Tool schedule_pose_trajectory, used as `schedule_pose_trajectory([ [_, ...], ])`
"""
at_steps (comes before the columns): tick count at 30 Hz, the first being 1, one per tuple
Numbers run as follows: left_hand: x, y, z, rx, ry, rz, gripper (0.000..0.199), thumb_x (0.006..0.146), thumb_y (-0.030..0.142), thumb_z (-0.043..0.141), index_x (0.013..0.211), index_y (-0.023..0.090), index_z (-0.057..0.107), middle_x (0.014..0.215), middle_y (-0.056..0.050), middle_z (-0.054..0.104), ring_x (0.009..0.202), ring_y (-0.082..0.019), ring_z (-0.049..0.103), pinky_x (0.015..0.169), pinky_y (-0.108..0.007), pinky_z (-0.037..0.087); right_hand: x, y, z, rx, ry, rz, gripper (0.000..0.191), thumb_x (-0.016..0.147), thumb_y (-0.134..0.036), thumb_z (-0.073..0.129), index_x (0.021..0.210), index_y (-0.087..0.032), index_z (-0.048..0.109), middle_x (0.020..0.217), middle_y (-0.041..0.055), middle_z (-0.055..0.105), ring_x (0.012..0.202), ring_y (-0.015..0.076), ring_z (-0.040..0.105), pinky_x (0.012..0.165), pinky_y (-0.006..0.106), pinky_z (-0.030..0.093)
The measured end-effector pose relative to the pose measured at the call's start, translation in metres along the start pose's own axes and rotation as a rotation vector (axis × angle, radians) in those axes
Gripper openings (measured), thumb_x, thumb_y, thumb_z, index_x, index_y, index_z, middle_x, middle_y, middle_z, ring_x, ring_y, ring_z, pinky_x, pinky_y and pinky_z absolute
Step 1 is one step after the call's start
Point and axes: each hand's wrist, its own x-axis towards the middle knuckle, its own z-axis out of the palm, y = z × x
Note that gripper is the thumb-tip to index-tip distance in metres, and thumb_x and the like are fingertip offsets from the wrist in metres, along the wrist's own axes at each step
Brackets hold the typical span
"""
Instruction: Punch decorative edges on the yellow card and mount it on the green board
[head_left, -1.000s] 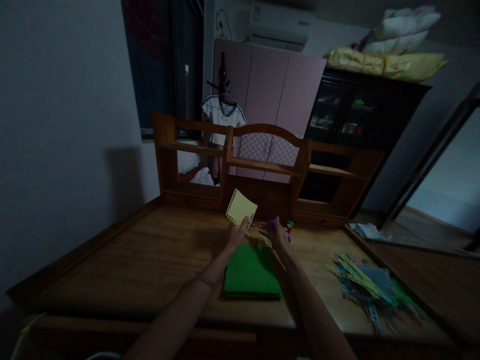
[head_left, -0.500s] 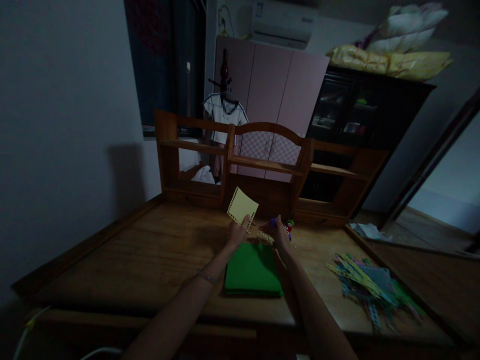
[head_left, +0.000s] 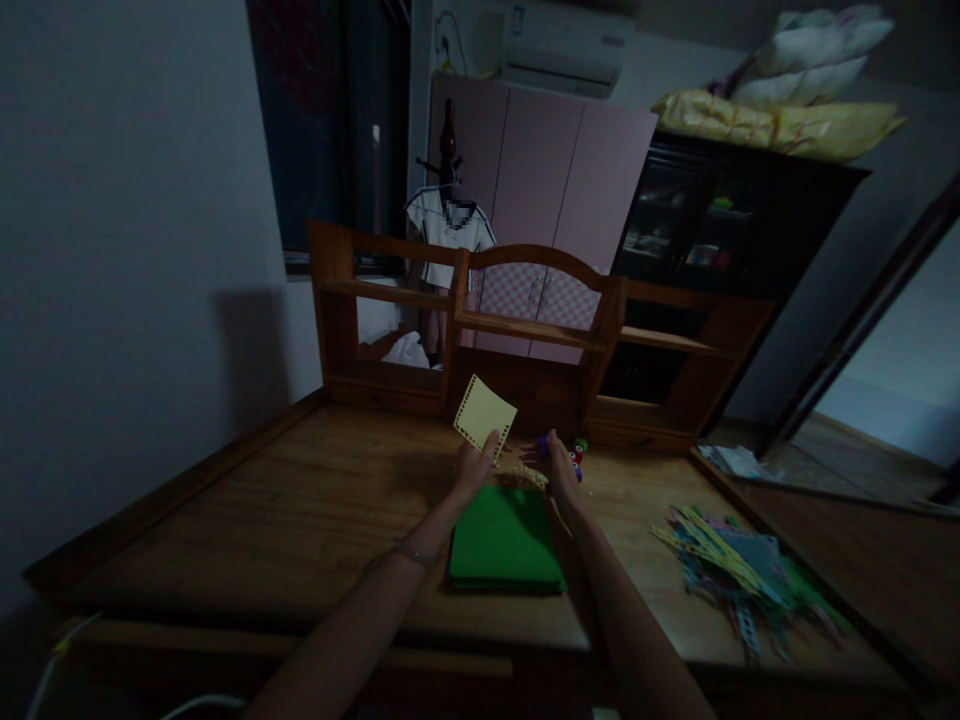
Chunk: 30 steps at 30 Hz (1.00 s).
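Note:
A pale yellow square sheet [head_left: 484,412] with small holes punched along its edges is upright and tilted over the back of the desk. My left hand [head_left: 475,468] is closed on its lower corner, thumb across the front. My right hand [head_left: 561,475] is held apart from the sheet, fingers stretched out to the left and no item seen in it. Behind its fingers shows something purple [head_left: 543,446], too dark to name. Small red, green and purple toys with eyes [head_left: 577,458] stand beside that hand. Below both hands lies a green folded sheet or stack [head_left: 506,540].
Small pale pieces [head_left: 531,476] lie behind the green stack. At the right of the wooden desk [head_left: 300,500] is a pile of coloured, hole-edged strips and sheets [head_left: 739,565]. A wooden shelf [head_left: 536,330] stands along the back edge.
My right hand has shifted slightly, and its fingers look more spread. The yellow sheet and my left hand stay almost where they were.

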Motion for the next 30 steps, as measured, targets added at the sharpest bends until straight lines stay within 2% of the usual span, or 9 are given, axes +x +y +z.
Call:
schedule_pose_trajectory([
  [5,0.001,-0.006,0.002,0.002,-0.091,-0.063,0.043,0.083,0.052,0.049,0.083,0.016,0.071,0.085,-0.008,0.072,0.076,-0.021,0.067,0.071,-0.032,0.053,-0.005,-0.006,0.002,-0.09,0.063,-0.072,0.043,0.074,-0.065,0.056,0.073,-0.022,0.057,0.048,-0.0042,0.054,0.037,0.0097,0.044,0.038,0.023,0.031],
  [7,0.0,-0.007,0.004,0.007,-0.114,-0.065,0.04,0.081,0.051,0.052,0.083,0.016,0.071,0.086,-0.008,0.072,0.075,-0.021,0.067,0.068,-0.031,0.053,-0.006,-0.008,0.002,-0.081,0.06,-0.061,0.044,0.074,-0.065,0.057,0.071,-0.021,0.055,0.043,-0.0062,0.047,0.034,0.0082,0.035,0.035,0.023,0.023],
  [10,-0.001,-0.006,0.005,0.005,-0.136,-0.028,0.033,0.079,0.048,0.056,0.081,0.018,0.07,0.088,-0.008,0.072,0.079,-0.021,0.067,0.072,-0.031,0.053,-0.006,-0.01,0.003,-0.058,0.065,-0.012,0.045,0.075,-0.065,0.055,0.067,-0.021,0.053,0.04,-0.0062,0.044,0.033,0.0078,0.033,0.034,0.023,0.02],
  [12,-0.001,-0.003,0.006,-0.017,-0.109,-0.001,0.027,0.076,0.042,0.062,0.087,0.018,0.07,0.094,-0.007,0.072,0.087,-0.021,0.067,0.08,-0.031,0.052,-0.006,-0.01,0.002,-0.049,0.081,0.031,0.047,0.076,-0.066,0.053,0.064,-0.02,0.053,0.04,-0.0055,0.043,0.032,0.0078,0.033,0.034,0.023,0.02],
  [16,-0.002,0.005,0.007,-0.023,-0.088,-0.026,0.034,0.069,0.034,0.071,0.098,0.017,0.068,0.105,-0.008,0.07,0.101,-0.022,0.063,0.092,-0.033,0.047,-0.007,-0.012,0.002,-0.014,0.08,0.02,0.044,0.077,-0.062,0.055,0.066,-0.019,0.057,0.044,-0.004,0.049,0.035,0.0083,0.039,0.035,0.023,0.026],
  [20,-0.002,0.003,0.01,-0.05,-0.138,-0.083,0.035,0.066,0.031,0.074,0.097,0.017,0.068,0.107,-0.009,0.069,0.106,-0.022,0.061,0.096,-0.034,0.045,-0.006,-0.017,-0.001,0.15,0.018,0.052,0.038,0.076,-0.057,0.059,0.079,-0.02,0.064,0.071,0.0021,0.066,0.055,0.0132,0.059,0.05,0.024,0.044],
  [23,-0.002,-0.003,0.015,-0.092,-0.197,-0.035,0.042,0.064,0.028,0.075,0.103,0.018,0.065,0.116,-0.009,0.065,0.11,-0.022,0.059,0.099,-0.035,0.044,-0.004,-0.018,-0.003,0.221,-0.054,0.113,0.035,0.076,-0.053,0.06,0.082,-0.019,0.067,0.082,0.0043,0.069,0.065,0.0153,0.062,0.06,0.026,0.049],
  [27,-0.002,-0.005,0.014,-0.077,-0.264,-0.026,0.036,0.069,0.033,0.071,0.098,0.014,0.066,0.107,-0.012,0.068,0.099,-0.023,0.064,0.09,-0.036,0.048,-0.002,-0.015,-0.005,0.206,0.021,0.128,0.034,0.072,-0.049,0.067,0.08,-0.016,0.069,0.082,0.006,0.07,0.058,0.0138,0.06,0.058,0.026,0.049],
  [30,0.0,0.0,0.005,-0.025,-0.203,-0.007,0.036,0.075,0.044,0.062,0.091,0.013,0.067,0.094,-0.01,0.071,0.084,-0.022,0.066,0.076,-0.032,0.051,-0.002,-0.012,-0.005,0.189,0.062,0.125,0.037,0.071,-0.05,0.068,0.085,-0.016,0.071,0.077,0.006,0.069,0.059,0.0147,0.06,0.058,0.026,0.048],
])
